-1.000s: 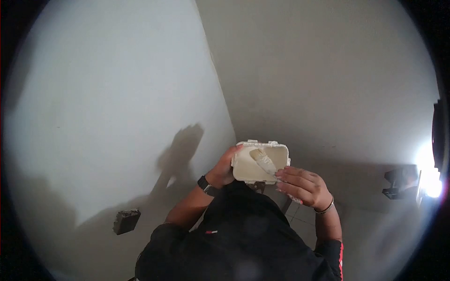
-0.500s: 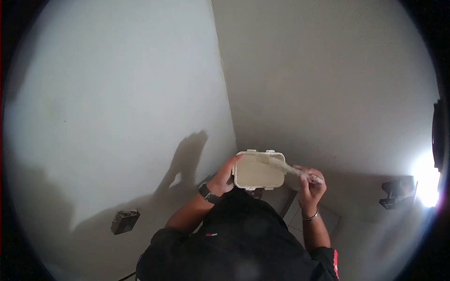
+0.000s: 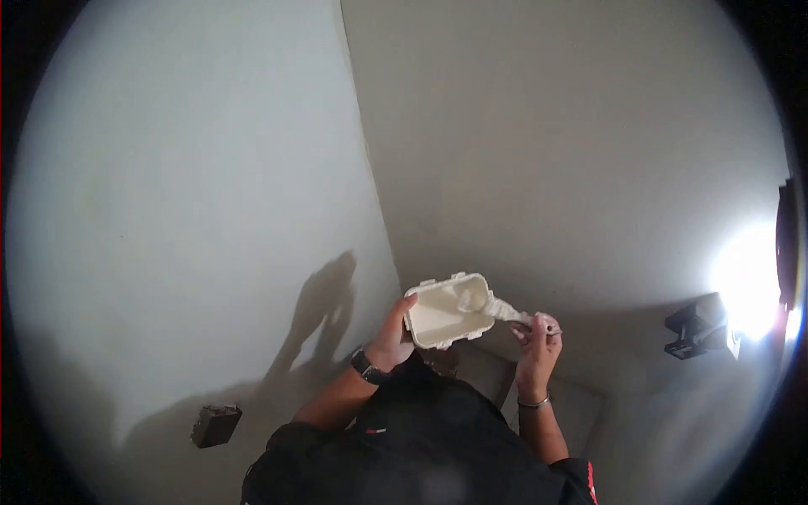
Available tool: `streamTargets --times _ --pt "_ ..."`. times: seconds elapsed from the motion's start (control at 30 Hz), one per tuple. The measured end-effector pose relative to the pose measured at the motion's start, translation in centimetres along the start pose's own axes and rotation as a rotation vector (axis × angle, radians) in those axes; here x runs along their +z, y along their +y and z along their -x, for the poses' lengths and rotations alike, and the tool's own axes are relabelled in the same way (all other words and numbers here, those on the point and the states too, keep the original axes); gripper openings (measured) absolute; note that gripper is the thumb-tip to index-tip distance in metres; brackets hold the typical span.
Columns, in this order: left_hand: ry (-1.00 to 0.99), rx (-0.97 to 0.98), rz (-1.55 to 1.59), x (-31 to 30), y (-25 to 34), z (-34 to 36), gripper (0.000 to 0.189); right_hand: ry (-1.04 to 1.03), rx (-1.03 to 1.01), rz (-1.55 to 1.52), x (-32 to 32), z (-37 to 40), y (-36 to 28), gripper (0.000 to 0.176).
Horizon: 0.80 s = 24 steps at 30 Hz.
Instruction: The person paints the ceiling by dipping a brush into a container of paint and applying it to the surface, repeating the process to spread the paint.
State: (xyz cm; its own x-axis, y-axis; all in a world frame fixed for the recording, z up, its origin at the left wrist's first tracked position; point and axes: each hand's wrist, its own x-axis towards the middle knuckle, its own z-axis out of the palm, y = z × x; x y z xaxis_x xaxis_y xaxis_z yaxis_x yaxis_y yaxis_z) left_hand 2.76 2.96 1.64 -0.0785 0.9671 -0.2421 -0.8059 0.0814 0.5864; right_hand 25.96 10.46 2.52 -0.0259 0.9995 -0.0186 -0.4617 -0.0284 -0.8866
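Note:
My left hand (image 3: 394, 338) grips a rectangular off-white plastic container (image 3: 427, 343) by its left side, thumb over the rim. The container tilts, and pale paint (image 3: 438, 313) lies in it. A paintbrush (image 3: 507, 311) coated in the same pale paint is in my right hand (image 3: 536, 347), whose fingers pinch the handle. Its bristle end reaches over the container's right rim and dips inside, so the tip is partly hidden by paint.
Two pale walls meet at a corner (image 3: 370, 168) ahead. A recessed electrical box (image 3: 216, 426) sits low in the left wall. On the right, a bright lamp (image 3: 753, 282) shines beside a dark bracket-like fixture (image 3: 694, 326). Floor tiles (image 3: 566, 412) show below.
The container has tilted and shifted slightly left in view. The brush, earlier held across the container's top, has its bristle end down inside at the right. My view has turned a little.

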Motion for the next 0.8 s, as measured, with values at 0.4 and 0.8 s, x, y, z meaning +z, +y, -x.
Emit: streamTargets --times 0.4,0.8 --pt "-0.072 -0.031 -0.016 2.5 1.5 3.1 0.058 -0.027 0.267 -0.245 -1.1 -1.2 -1.5 0.015" --pt "-0.406 0.170 0.024 -4.1 -1.9 -2.4 0.063 -0.393 -0.407 -0.122 1.5 -5.5 -1.2 0.023"
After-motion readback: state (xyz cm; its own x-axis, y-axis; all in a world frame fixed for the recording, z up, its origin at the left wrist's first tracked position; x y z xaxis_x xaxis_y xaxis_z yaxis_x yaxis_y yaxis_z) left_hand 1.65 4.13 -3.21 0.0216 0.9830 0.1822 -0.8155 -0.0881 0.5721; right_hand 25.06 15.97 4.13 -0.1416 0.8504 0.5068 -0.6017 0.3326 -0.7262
